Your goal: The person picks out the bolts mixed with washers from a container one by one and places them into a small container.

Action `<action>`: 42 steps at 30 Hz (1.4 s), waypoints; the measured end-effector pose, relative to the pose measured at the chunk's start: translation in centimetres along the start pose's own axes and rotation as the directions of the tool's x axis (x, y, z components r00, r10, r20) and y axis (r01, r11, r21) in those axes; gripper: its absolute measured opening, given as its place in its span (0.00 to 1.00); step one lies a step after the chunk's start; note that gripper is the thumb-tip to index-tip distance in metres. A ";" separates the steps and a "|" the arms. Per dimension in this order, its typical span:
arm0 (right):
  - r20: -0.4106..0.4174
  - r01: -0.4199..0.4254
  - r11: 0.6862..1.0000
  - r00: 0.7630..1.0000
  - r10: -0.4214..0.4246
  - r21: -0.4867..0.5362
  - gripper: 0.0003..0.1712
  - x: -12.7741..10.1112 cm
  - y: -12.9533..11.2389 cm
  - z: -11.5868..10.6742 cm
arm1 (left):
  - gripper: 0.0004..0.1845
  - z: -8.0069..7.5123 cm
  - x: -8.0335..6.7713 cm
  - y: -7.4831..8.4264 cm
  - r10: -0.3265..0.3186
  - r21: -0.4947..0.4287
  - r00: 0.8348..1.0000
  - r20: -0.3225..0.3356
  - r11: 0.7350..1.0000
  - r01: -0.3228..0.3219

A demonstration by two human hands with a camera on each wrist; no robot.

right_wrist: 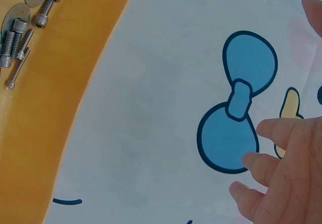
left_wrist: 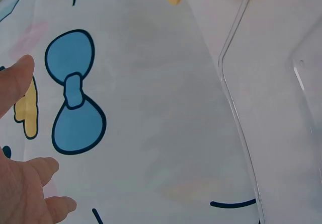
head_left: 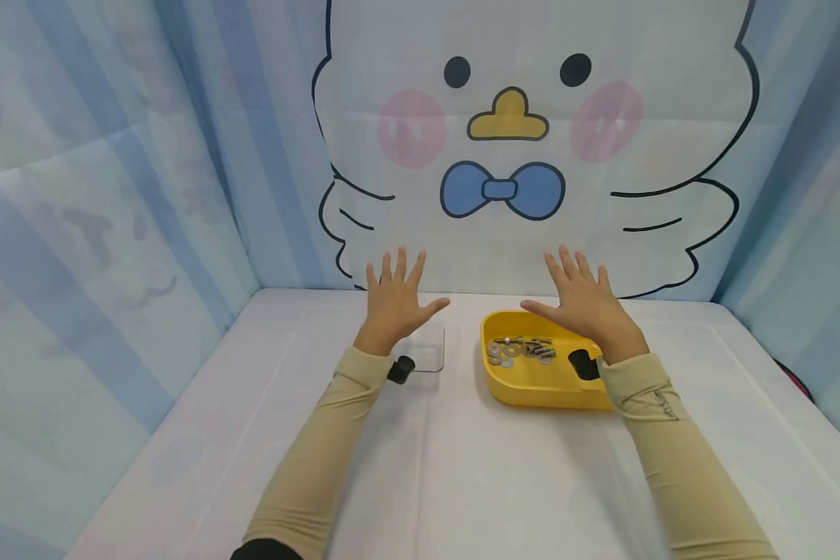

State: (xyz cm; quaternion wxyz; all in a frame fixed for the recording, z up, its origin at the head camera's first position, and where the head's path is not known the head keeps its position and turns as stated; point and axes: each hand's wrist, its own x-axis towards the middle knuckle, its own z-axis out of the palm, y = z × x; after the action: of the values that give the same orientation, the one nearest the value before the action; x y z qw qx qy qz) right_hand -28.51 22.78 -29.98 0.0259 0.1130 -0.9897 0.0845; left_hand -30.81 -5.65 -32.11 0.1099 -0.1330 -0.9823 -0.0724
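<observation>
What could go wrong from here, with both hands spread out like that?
The screws and washers lie loose in the yellow tray; being so small, they could slip from the fingers.
The clear container barely shows against the white table, so the left hand might knock it.
In the head view, the black device at the right hand's wrist overlaps the tray; it might bump the rim if lowered.
</observation>
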 end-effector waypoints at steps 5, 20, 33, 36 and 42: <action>0.010 0.004 1.000 1.000 -0.004 -0.007 0.60 0.0 0.1 0.2 | 0.48 0.3 0.0 -0.4 -0.006 0.023 1.000 0.016 1.000 0.006; 0.041 0.082 0.995 0.996 -0.080 -0.054 0.56 -0.5 1.1 1.2 | 0.48 1.0 -1.3 -2.4 -0.016 0.043 0.999 0.037 0.999 0.015; 0.075 0.137 0.988 0.987 -0.142 0.070 0.54 -0.4 3.3 2.3 | 0.48 0.9 -2.8 -5.3 0.054 -0.168 0.997 0.048 0.985 -0.045; 0.072 0.146 0.982 0.985 -0.155 0.118 0.54 -0.3 3.8 2.5 | 0.48 0.9 -3.1 -6.2 0.062 -0.265 0.996 0.063 0.963 -0.043; 0.077 0.147 0.967 0.983 -0.166 0.209 0.52 -0.1 4.5 3.0 | 0.46 1.4 -3.5 -8.1 0.049 -0.445 0.993 0.109 0.895 0.005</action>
State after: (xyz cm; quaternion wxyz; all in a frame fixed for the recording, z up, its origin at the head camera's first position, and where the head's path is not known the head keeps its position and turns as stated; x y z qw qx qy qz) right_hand -29.53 26.57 -33.70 -0.0259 0.1967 -0.9640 0.1769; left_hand -30.02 -14.03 -35.26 0.0192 -0.1697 -0.9430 -0.2857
